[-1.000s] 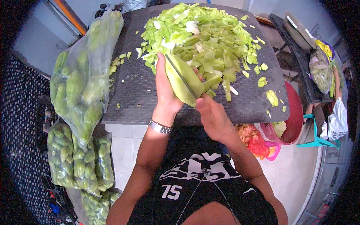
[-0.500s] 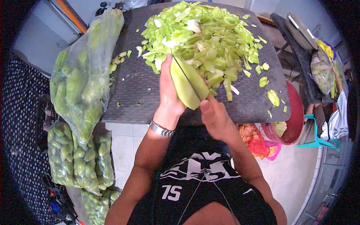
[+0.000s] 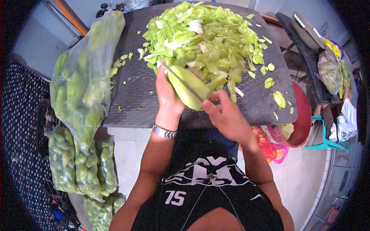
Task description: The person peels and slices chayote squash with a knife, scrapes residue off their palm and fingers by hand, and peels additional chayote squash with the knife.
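Note:
My left hand [image 3: 168,92] wraps around a smooth, pale green oblong vegetable [image 3: 184,89] above the front of the table. Lying diagonally across its upper face is a thin dark knife blade [image 3: 189,85]. The handle end disappears into my closed right hand [image 3: 225,117], whose thumb presses near the vegetable's lower end. Just beyond the hands rises a big heap of pale green cut pieces [image 3: 216,42], with a few whitish bits among them.
A clear plastic bag of whole green vegetables [image 3: 83,81] leans at the table's left edge. More filled bags [image 3: 86,165] stand below it. Loose scraps lie on the dark woven tabletop [image 3: 135,104]. At right are a red tub [image 3: 302,115] and a turquoise stool [image 3: 325,142].
The knife and vegetable have shifted slightly left. My right hand has turned, with its fingers curled more tightly near the vegetable's lower end.

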